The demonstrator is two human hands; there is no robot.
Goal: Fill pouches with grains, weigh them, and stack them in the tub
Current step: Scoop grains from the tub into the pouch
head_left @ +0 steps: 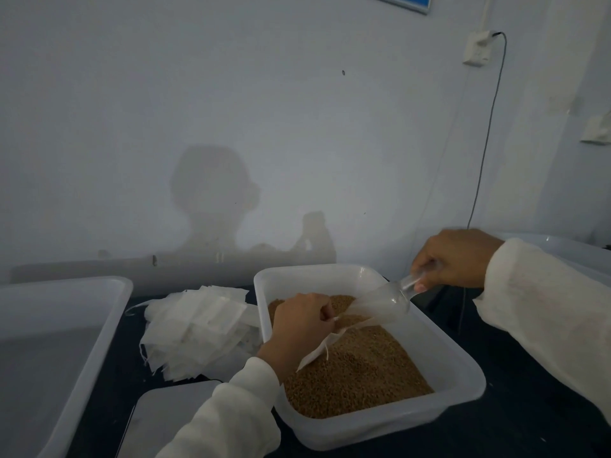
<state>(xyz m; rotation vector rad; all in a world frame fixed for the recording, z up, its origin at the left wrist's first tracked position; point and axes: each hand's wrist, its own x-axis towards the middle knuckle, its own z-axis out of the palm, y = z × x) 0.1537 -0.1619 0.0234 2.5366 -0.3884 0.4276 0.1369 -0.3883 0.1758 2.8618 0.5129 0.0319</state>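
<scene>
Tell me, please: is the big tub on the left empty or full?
Empty, as far as visible: the left tub shows only its bare pale bottom, with no pouches inside.

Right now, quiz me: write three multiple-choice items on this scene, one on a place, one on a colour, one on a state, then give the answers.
1. Where does the pile of empty pouches lie?
A. inside the grain tray
B. on the table left of the grain tray
C. in the left tub

2. What colour are the grains?
A. golden brown
B. green
C. white

3. What is the right hand doing?
A. resting flat on the table
B. hanging idle
C. gripping the clear scoop

Answers:
1 B: the pouches sit between the left tub and the grain tray.
2 A: the tray holds golden-brown grains.
3 C: its fingers curl round the scoop handle, tipped toward the pouch the left hand pinches.
</scene>
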